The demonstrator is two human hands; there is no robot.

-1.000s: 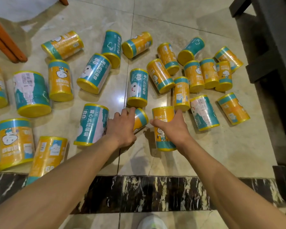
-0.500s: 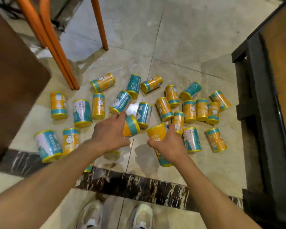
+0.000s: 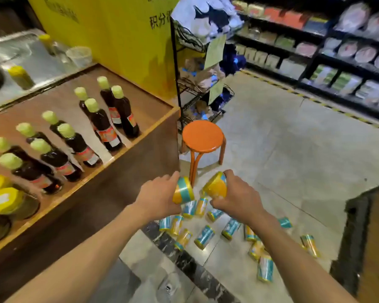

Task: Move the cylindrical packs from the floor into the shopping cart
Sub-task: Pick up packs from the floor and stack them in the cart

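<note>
My left hand (image 3: 157, 196) grips a yellow and teal cylindrical pack (image 3: 183, 190), held up at waist height. My right hand (image 3: 239, 199) grips a second yellow cylindrical pack (image 3: 215, 187) just beside it. Both packs are lifted well above the floor. Several more yellow and teal packs (image 3: 205, 236) lie scattered on the tiled floor below and to the right of my hands. No shopping cart shows in this view.
A wooden display counter (image 3: 127, 171) with dark sauce bottles (image 3: 105, 125) stands at my left. An orange stool (image 3: 202, 138) sits ahead, a wire rack (image 3: 197, 84) behind it. Store shelves (image 3: 337, 62) line the far right. A dark wooden unit (image 3: 363, 237) is at the right.
Both hands have lifted their packs off the floor. My view has swung up from the floor to the shop, so the remaining packs now lie far below.
</note>
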